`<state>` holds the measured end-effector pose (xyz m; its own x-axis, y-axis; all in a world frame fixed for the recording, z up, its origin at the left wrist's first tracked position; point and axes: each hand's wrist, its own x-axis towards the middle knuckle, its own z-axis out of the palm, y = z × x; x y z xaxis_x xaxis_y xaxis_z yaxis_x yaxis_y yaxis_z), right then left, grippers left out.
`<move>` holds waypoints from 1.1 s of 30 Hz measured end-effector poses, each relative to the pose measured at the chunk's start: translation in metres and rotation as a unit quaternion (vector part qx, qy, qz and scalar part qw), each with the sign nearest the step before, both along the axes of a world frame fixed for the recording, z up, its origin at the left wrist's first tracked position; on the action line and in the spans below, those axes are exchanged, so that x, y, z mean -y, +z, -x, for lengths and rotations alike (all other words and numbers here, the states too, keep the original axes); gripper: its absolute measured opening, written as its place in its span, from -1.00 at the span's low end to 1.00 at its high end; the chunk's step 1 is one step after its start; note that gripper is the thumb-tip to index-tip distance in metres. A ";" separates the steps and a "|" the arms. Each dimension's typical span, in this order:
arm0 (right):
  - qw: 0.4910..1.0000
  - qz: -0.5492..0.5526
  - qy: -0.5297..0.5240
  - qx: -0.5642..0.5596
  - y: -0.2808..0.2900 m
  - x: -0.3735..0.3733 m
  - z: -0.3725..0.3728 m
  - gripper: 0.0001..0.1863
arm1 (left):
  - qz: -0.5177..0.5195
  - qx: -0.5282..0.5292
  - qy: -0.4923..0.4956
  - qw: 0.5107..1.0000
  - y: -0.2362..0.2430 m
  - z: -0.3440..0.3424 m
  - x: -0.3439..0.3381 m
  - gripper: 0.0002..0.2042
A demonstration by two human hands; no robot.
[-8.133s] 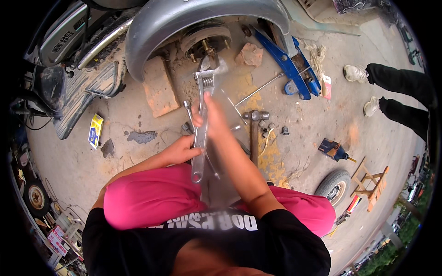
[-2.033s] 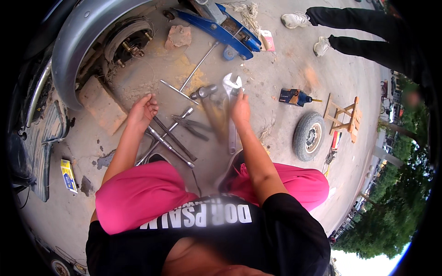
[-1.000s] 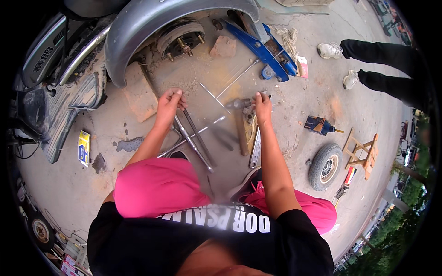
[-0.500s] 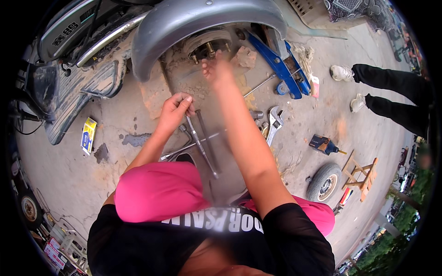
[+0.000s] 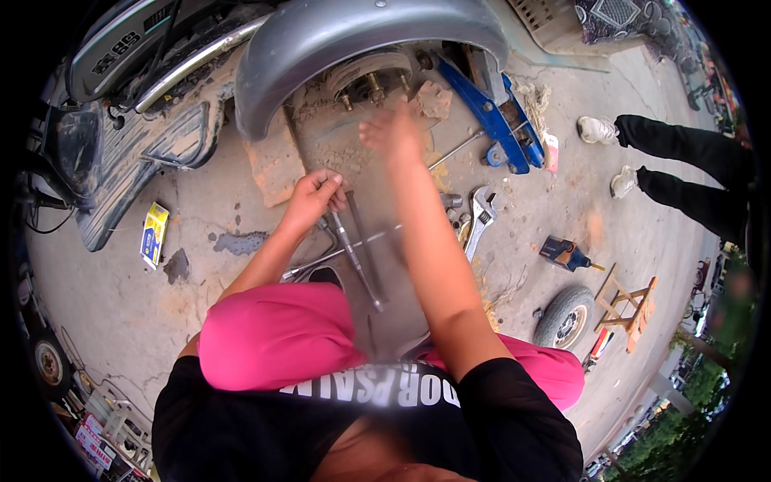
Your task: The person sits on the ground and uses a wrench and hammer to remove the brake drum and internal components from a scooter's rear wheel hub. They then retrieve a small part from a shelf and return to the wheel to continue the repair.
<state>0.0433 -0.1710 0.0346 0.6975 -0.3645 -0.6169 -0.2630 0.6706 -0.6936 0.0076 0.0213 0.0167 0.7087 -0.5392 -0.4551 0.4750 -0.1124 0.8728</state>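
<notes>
My left hand (image 5: 319, 194) is closed, thumb against fingers, just above the upper end of a silver metal bar (image 5: 351, 251). Whether it grips the bar or something small is hidden. A dark strip runs beside the bar; I cannot tell whether it is a rod or a shadow. My right hand (image 5: 393, 132) is smeared by motion in front of and just below the wheel hub (image 5: 371, 74). Several studs (image 5: 374, 86) stick out of the hub, and no wheel is on it. A grey fender (image 5: 361, 30) arches over it.
A blue jack (image 5: 480, 108) stands right of the hub, beside a brick piece (image 5: 434, 100). An adjustable wrench (image 5: 481, 217) and a cross-shaped wrench (image 5: 321, 259) lie on the concrete. Farther right are a loose wheel (image 5: 564, 319), a small wooden stool (image 5: 630, 309) and a standing person's legs (image 5: 683, 169).
My right hand has drawn back slightly from the hub studs, toward me and to the right. My left hand stays closed at nearly the same place, a little lower.
</notes>
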 end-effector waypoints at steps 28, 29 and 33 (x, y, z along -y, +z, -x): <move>0.997 0.007 -0.065 0.049 -0.008 -0.007 -0.014 -0.63 | 0.503 0.212 -0.261 0.796 0.225 -0.031 0.018 -0.88; 0.996 -0.023 -0.072 0.052 -0.006 -0.009 -0.014 -0.62 | 0.584 0.141 -0.279 0.749 0.233 -0.035 0.023 -0.79; 0.983 -0.175 -0.047 0.006 -0.020 0.026 -0.006 -0.51 | 0.713 -0.057 -0.193 0.672 0.244 -0.030 -0.011 -0.61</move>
